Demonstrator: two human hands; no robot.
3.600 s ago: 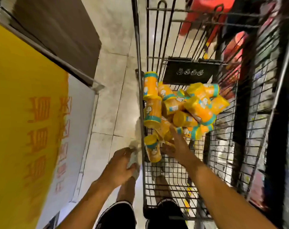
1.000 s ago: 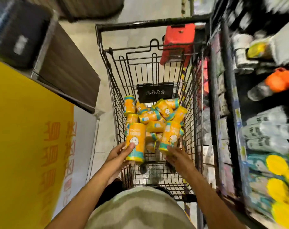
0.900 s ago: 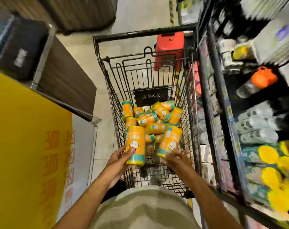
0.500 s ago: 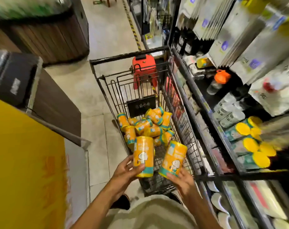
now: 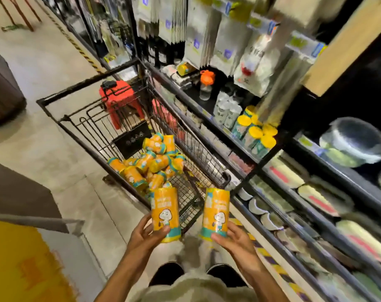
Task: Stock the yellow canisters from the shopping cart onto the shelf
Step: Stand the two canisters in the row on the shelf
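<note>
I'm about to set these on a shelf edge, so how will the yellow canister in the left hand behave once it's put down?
The yellow canister looks rigid and cylindrical, so on its side it would probably roll, like those lying jumbled in the cart. Tall and narrow, it may tip if nudged. The left hand holds it alone, suggesting it's fairly light.

At three to five o'clock the shelf [image 5: 298, 216] smears into blur, its stock unreadable, and runs off the right edge. The yellow sign [image 5: 22, 264] at seven o'clock is cut by the frame, print illegible. Lower canisters in the shopping cart [image 5: 196, 153] lie buried under the pile [image 5: 150, 162].
</note>
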